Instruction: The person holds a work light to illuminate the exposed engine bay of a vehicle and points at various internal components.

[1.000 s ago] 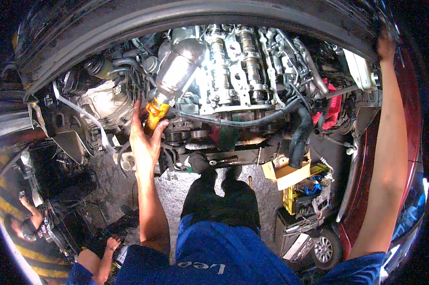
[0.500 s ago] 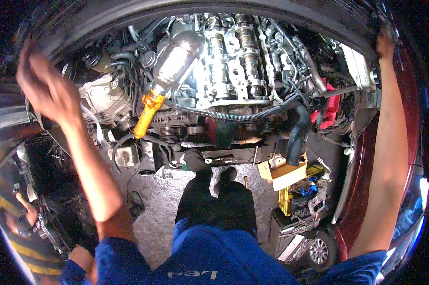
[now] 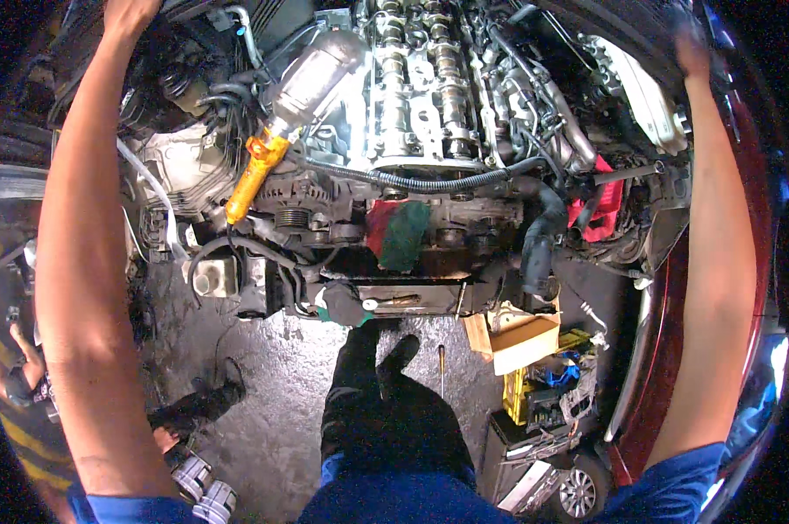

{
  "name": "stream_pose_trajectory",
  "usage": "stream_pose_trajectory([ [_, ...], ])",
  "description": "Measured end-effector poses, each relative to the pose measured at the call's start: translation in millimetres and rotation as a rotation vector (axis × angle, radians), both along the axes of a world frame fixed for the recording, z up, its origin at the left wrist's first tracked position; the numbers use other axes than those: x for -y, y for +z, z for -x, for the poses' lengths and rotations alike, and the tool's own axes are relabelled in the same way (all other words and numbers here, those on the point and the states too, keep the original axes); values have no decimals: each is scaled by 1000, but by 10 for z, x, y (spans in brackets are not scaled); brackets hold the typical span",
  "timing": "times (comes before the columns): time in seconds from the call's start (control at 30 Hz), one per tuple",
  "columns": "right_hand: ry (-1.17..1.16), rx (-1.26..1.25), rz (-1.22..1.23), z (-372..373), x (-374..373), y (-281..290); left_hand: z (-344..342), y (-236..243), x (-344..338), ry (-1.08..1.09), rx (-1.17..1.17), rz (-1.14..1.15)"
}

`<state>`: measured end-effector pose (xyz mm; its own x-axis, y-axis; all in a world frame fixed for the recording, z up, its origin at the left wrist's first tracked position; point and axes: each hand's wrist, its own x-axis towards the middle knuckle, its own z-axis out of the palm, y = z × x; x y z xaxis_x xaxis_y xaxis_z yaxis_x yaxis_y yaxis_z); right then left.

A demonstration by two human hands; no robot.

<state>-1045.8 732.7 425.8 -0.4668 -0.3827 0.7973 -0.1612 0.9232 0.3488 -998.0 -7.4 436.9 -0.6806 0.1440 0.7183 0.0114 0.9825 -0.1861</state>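
Observation:
Both my arms reach up toward the far side of an opened engine bay. My left hand [image 3: 132, 12] is at the top edge of the view, beside a dark panel, its fingers cut off. My right hand [image 3: 693, 56] is raised at the upper right near the dark edge by the red car body; its fingers are dim and smeared. Between my arms lies the engine [image 3: 425, 96], its camshafts bare. A work lamp [image 3: 311, 87] with a yellow-orange handle [image 3: 256, 179] leans on the engine's left side, lit.
A red and green cloth [image 3: 401, 234] lies at the engine's front. A red cloth or plastic piece [image 3: 597, 205] sits at right. On the floor are an open cardboard box [image 3: 521, 336], a screwdriver [image 3: 442, 371], a wheel [image 3: 578, 489] and white buckets [image 3: 193, 479]. Another person's hand [image 3: 166, 438] shows lower left.
My left hand has moved up to the top edge from the upper left. The dark panel edge that arched across the top has moved up, mostly out of view. My view has shifted slightly.

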Motion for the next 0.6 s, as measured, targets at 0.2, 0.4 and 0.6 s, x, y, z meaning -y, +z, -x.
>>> stream_pose_trajectory([
  [0.2, -13, 25, 29, -199, 171, 60, -115, -150, -377, 78, 105, -45],
  [0.4, 14, 42, 116, -354, 502, 45, -123, 12, -195, 56, 133, -25],
  [0.6, 12, 69, 158, -524, 635, 84, -358, 60, -612, -33, 227, -282],
])
